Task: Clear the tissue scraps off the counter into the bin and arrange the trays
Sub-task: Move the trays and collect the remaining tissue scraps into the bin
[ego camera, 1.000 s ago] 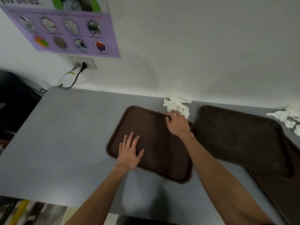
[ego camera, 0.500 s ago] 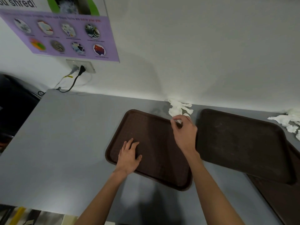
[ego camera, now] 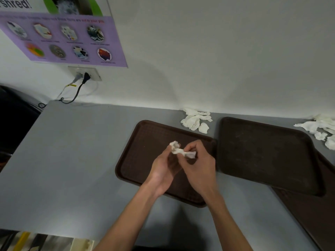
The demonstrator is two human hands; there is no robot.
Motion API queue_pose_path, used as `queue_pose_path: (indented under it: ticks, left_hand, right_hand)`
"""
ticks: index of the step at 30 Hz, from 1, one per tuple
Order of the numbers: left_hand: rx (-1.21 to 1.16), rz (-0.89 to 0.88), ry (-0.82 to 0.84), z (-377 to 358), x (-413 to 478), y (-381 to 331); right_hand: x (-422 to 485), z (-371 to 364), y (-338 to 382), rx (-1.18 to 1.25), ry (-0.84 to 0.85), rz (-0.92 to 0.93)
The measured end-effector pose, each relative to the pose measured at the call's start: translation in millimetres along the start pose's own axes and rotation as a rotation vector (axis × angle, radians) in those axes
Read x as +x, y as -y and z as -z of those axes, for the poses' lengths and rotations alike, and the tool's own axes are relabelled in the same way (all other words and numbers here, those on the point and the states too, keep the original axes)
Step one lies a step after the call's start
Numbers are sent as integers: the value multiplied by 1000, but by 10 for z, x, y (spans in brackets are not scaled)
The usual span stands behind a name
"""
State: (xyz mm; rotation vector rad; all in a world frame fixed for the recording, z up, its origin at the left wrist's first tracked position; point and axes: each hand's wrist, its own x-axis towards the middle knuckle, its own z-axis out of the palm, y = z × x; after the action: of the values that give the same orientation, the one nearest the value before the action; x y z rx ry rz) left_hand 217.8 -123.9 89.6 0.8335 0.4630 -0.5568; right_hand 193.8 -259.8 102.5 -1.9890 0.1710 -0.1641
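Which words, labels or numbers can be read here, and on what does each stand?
"shred!": black letters on the white top strip of the wall poster, cut off at the left.
Purple rectangular paper panel: heading line and picture captions are too blurred to read.
No other text shows.

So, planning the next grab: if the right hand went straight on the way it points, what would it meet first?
Probably the left hand, close against it across the tissue scrap both hold; the right hand points left over the left tray. Depth unclear.
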Motion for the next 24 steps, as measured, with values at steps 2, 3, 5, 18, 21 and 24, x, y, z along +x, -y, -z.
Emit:
queue_pose_path:
  ticks: [2, 3, 5, 18, 21, 24]
  left_hand:
    - [49, -13, -3, -59, -37, 38]
    - [63, -19, -2, -82, -43, 55]
    - [59, -27, -32, -108, -42, 68]
    - [268, -160, -335, 355, 200, -45]
    - [249, -155, -365, 407, 178, -64]
    - [233, -149, -366, 415, 118, -106]
  right_hand:
    - [-22, -87, -70, -159, 30, 62]
    - [-23, -136, -126, -246, 40, 87]
    - [-25, -196, -216, -396, 64, 136]
    - [1377, 141, -887, -455, 1, -58]
    - [1826, 179, -1114, -599, 105, -169]
    - [2028, 123, -1343, -700, 200, -190]
